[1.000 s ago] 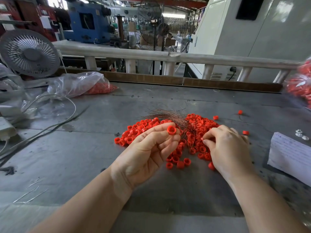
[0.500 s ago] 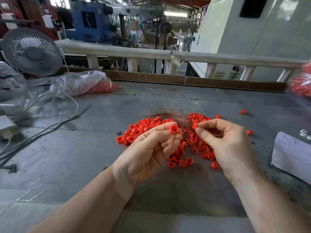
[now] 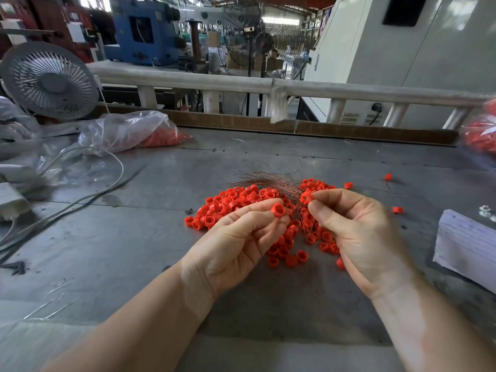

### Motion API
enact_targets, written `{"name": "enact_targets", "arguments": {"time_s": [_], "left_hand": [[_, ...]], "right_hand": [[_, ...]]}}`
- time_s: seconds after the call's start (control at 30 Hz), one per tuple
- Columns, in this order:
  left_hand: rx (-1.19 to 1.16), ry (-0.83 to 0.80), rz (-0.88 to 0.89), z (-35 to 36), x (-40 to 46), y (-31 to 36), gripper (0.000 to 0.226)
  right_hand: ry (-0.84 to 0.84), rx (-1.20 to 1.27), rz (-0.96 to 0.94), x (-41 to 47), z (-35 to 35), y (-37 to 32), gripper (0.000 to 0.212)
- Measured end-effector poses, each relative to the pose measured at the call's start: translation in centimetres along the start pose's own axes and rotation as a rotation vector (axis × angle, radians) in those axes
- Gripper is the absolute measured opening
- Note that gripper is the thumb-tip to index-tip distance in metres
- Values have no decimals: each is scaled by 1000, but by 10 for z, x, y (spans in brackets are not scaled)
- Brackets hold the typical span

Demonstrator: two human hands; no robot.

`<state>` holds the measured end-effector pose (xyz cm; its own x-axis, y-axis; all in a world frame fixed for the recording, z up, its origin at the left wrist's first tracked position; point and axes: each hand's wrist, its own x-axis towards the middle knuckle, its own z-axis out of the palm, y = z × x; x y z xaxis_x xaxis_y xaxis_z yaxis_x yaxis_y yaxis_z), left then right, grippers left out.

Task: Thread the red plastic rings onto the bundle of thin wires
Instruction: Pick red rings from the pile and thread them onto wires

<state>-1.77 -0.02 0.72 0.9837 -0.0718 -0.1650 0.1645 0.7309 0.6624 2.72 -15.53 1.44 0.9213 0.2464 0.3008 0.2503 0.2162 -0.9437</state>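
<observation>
Head view: we see left hand (image 3: 236,242) and right hand (image 3: 357,232) each pinching a small red plastic ring (image 3: 278,210) over the grey table (image 3: 107,251); writing on the white paper stack (image 3: 467,242) is probably unreadable.

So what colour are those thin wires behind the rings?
Coppery reddish-brown; the bundle of thin wires shows best in the head view, fanned out above the red rings.

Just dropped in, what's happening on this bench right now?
A person is threading rings onto wires. The left hand pinches one red ring at its fingertips. The right hand pinches another ring right by the bundle of thin wires, above the loose pile of rings on the grey table.
</observation>
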Motion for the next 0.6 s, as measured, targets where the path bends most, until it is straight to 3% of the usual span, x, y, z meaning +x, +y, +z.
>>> {"name": "enact_targets", "arguments": {"time_s": [0.6], "left_hand": [[25,-3,34,0,1,-2,19]], "right_hand": [[-32,-420,-328,-7,9,3,8]]}}
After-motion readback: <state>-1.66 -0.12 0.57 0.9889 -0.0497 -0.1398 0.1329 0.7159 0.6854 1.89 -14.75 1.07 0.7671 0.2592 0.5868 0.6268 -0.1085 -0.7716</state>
